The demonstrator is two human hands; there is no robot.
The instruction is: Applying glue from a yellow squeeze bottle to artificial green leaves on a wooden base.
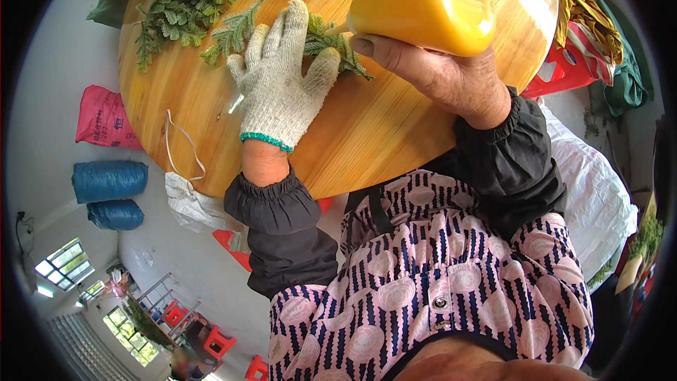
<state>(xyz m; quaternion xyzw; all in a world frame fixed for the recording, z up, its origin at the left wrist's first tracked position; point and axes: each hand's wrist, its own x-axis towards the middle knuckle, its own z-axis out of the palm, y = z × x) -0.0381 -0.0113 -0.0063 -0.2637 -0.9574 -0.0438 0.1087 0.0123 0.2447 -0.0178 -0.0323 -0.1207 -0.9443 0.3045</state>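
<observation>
My left hand (285, 85), in a white knitted glove with a green cuff edge, lies on the table with fingers stretched out. Under and beside its fingers is a green fern-like sprig (352, 63), showing to either side of the hand; the middle part is hidden. My bare right hand (451, 81) grips a yellow squeeze bottle (423, 3) tipped on its side, base toward the right. The bottle's thin nozzle points left, close to the sprig near my left fingers. Whether anything comes out of it I cannot tell.
A pile of similar sprigs (190, 0) covers the far left of the round wooden table (388, 137). A white cord (185, 142) hangs at its near left edge. Blue bundles (111, 181) and a pink sack (107, 117) stand left; a white sack (589, 180) and red stool (564, 74) stand right.
</observation>
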